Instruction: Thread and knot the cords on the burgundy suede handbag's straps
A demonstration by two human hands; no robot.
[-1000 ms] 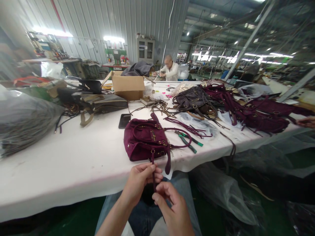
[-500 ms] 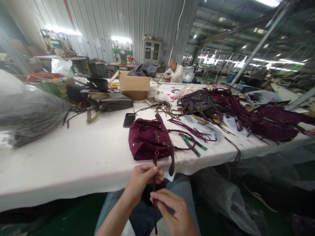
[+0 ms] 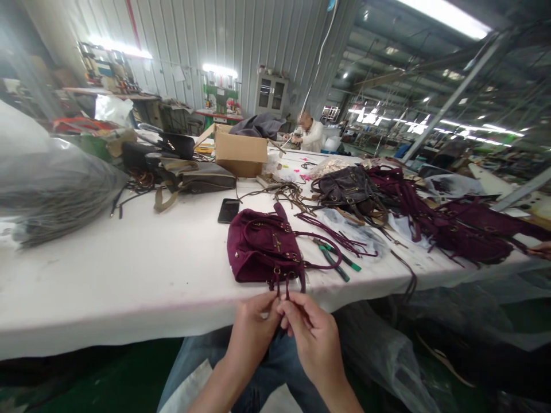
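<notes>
A burgundy handbag [image 3: 262, 241] lies at the front edge of the white-covered table, its looped handle reaching right. Two thin burgundy cords [image 3: 278, 285] hang from its near side toward me. My left hand [image 3: 258, 318] pinches the left cord between thumb and fingers. Close beside it, almost touching, my right hand [image 3: 307, 324] grips the right cord, fingers closed. The lower cord ends are mostly hidden behind the fingers. Green-handled pliers [image 3: 338, 261] rest on the table within the handle's loop and just past it.
A black phone [image 3: 228, 211] lies behind the bag. Loose burgundy cords [image 3: 338, 232] and a pile of grey and burgundy bags [image 3: 456, 229] spread to the right. A cardboard box [image 3: 241, 154] stands behind, a big plastic sack [image 3: 64, 183] at left. A person [image 3: 310, 135] sits across the table.
My right hand has moved up from the hanging cord's lower part to beside my left hand. Two cord strands now show between bag and hands, where one was held before.
</notes>
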